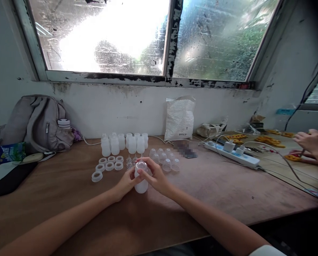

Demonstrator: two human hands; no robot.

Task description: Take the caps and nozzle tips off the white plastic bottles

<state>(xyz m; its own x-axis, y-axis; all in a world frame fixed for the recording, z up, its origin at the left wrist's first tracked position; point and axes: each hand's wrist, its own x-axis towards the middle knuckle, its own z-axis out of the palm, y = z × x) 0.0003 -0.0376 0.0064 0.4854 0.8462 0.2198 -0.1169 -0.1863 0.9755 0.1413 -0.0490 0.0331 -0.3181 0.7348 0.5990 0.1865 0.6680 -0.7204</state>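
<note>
A frosted white baby bottle [141, 187] stands upright on the brown table in front of me, with a clear dome cap [141, 165] at its top. From the left, my left hand [125, 183] has its fingers closed around the bottle's upper part. My right hand [157, 176] grips the same bottle from the right, thumb and fingers around the cap area. Just behind the bottle are clear nipples [129, 163], partly hidden by my hands. White collar rings [96, 176] lie to the left, clear dome caps [167, 165] to the right. Several more bottles [115, 145] stand behind.
A grey backpack [37, 122], a snack bag [11, 153] and a black flat object [11, 179] occupy the left. A white plastic bag [179, 119] leans on the wall. At right, a power strip [232, 154] trails cables near yellow parts [269, 141] and another person's hands [312, 144].
</note>
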